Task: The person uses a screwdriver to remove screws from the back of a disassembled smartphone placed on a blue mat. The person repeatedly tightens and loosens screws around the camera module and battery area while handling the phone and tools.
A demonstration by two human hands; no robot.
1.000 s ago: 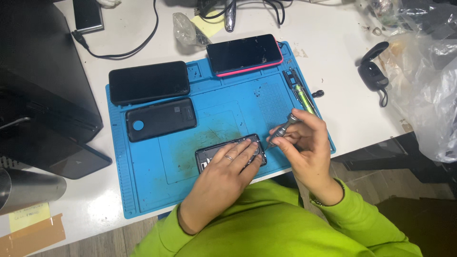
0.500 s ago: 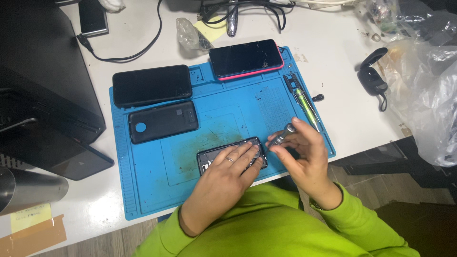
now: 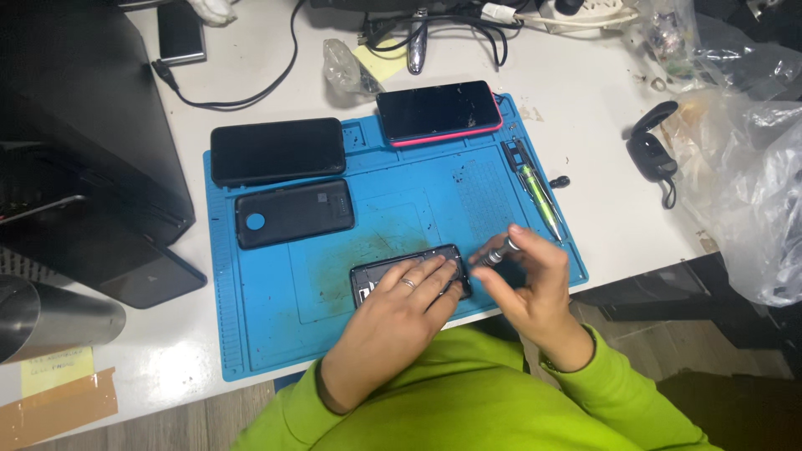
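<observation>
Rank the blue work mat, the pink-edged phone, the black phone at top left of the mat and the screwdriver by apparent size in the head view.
1. Blue work mat, far the largest.
2-3. Black phone and pink-edged phone: look alike, no ranking.
4. Screwdriver in the right hand, smallest, though partly hidden.

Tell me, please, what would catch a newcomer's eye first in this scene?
The bright blue work mat on the white table stands out first, with the lime-green sleeves below it. At the mat's near edge the left hand presses on an opened dark phone, while the right hand holds a small screwdriver at its right end. Farther back lie a black phone, a black back cover and a pink-edged phone.
</observation>
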